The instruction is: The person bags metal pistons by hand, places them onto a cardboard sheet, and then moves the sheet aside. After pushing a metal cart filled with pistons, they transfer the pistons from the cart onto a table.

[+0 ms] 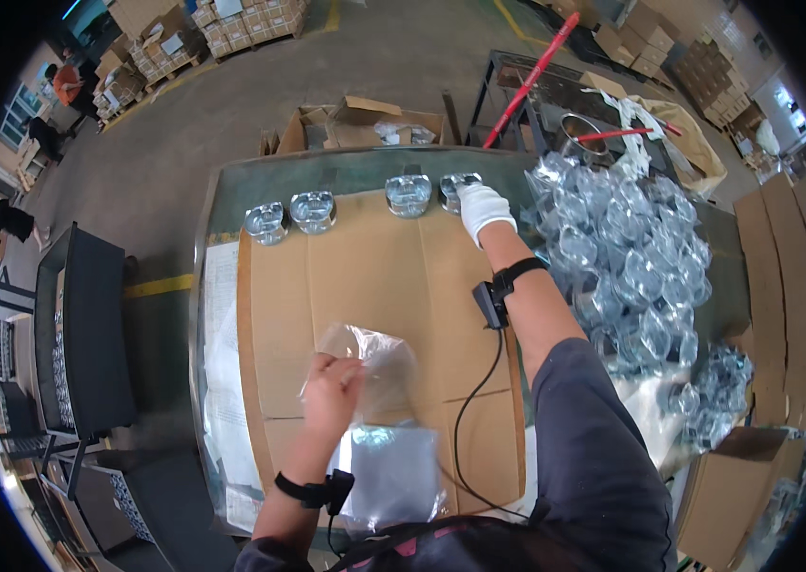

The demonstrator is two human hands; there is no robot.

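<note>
My left hand (331, 393), bare, pinches a clear plastic bag (386, 355) above the cardboard sheet (365, 276). My right hand (487, 212), in a white glove, reaches to the table's far side with its fingers closed on a metal piston (455, 187); the glove partly covers that piston. To its left, in the same row, stand a second piston (408, 196) and, after a gap, two more, one silver piston (313, 212) and another (266, 224) at the row's end. Close to my body lies a stack of clear flat bags (388, 467).
A big heap of pistons in clear bags (622, 257) covers the table's right side. Beyond the far edge are an open carton (365, 124) and a metal cart with a red bar (536, 76). A black rack (88, 334) stands left; cardboard boxes (736, 486) sit right.
</note>
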